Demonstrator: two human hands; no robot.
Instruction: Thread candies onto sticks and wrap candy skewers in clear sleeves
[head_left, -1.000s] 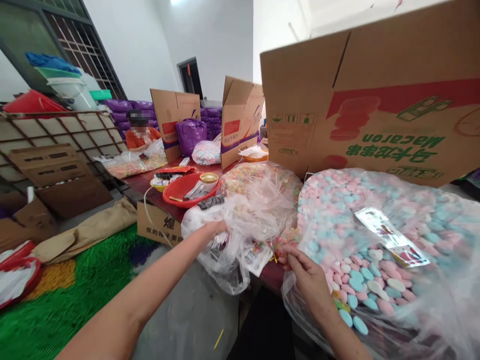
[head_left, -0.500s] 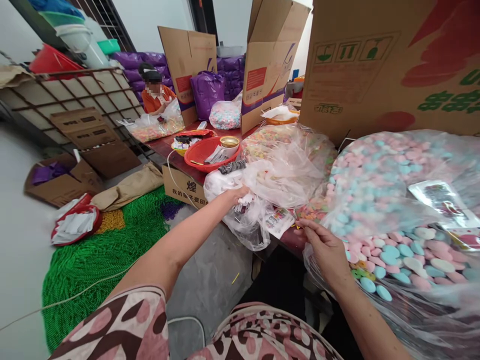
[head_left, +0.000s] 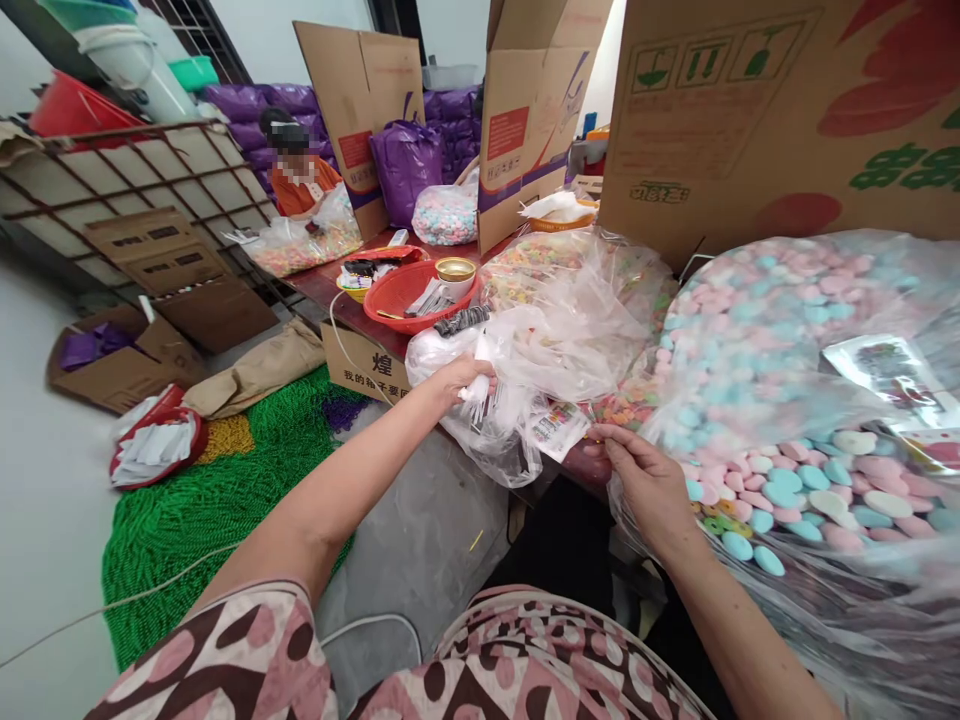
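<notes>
Watching remotely, I see the left hand (head_left: 459, 380) grasping a white bundle (head_left: 478, 388) over a clear plastic bag (head_left: 510, 455). Whether the right hand (head_left: 641, 478), fingers bent just beside the printed packet (head_left: 559, 430), grips anything, I cannot tell. Beyond, bagged candies (head_left: 780, 330) and a red basket (head_left: 386, 308) occupy the surface (head_left: 330, 287).

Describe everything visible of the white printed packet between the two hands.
The white packet looks thin and flat, its face bearing multicoloured printing too small to read. It lies slanted near the edge of the table, beside crumpled clear plastic. The right hand is at its right corner; contact is unclear.
</notes>
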